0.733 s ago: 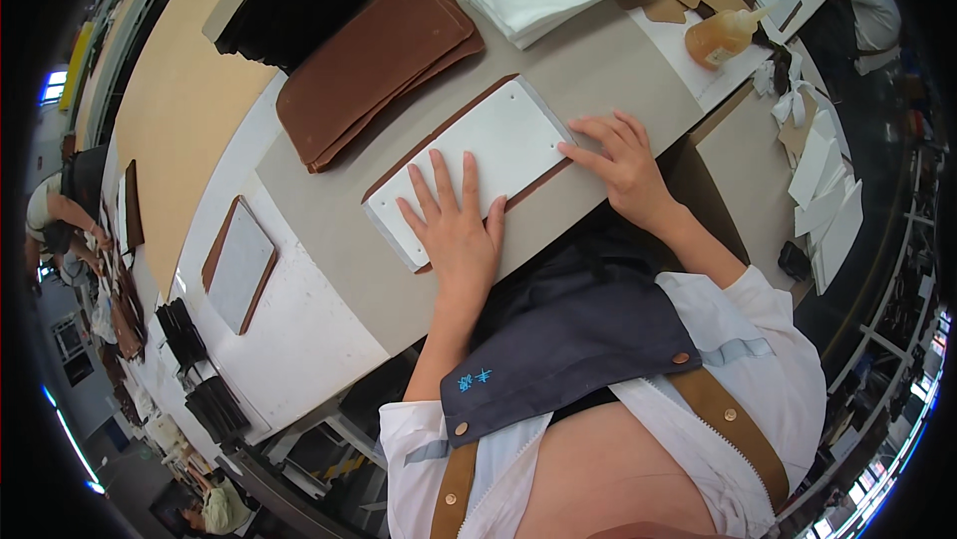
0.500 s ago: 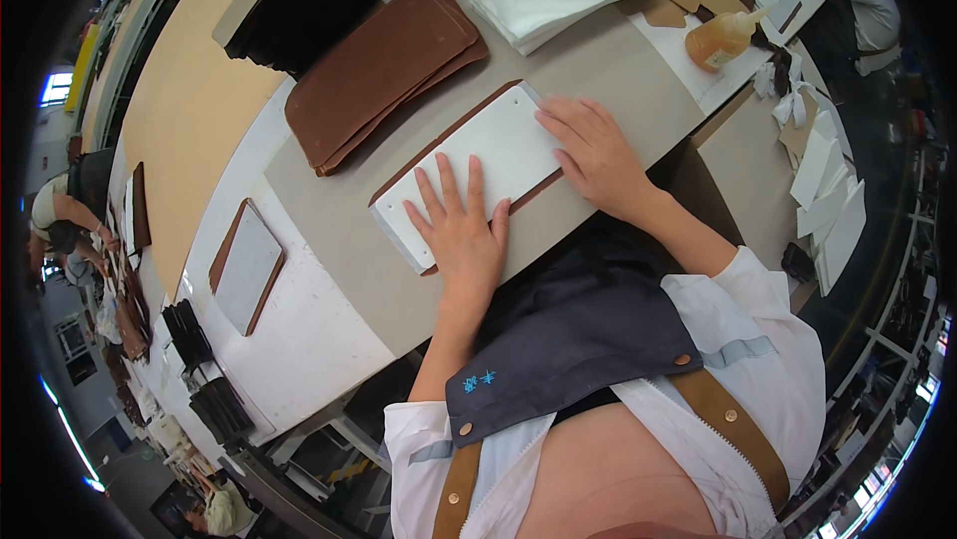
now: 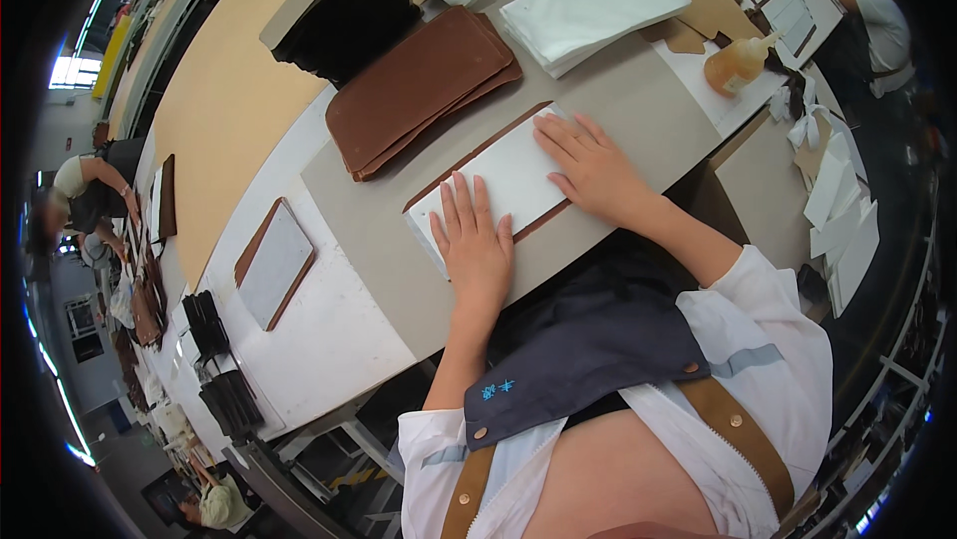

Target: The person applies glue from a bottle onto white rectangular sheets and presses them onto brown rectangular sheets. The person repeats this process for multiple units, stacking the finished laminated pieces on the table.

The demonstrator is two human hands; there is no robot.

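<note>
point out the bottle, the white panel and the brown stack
Bottle (image 3: 734, 68): head view, middle of its amber body.
White panel (image 3: 520, 174): head view, bare part of its top.
Brown stack (image 3: 423, 88): head view, middle of its top piece.

Amber squeeze bottle (image 3: 735, 68): tabletop (image 3: 239, 130), upper right | white sheets (image 3: 853, 252): loosely piled, far right | co-worker (image 3: 104, 180): leaning forward, left edge

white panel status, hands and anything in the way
Left hand flat on left part of white panel, right hand on its right. Brown sheet beneath, edges showing. Brown stack beyond, apart.
</note>
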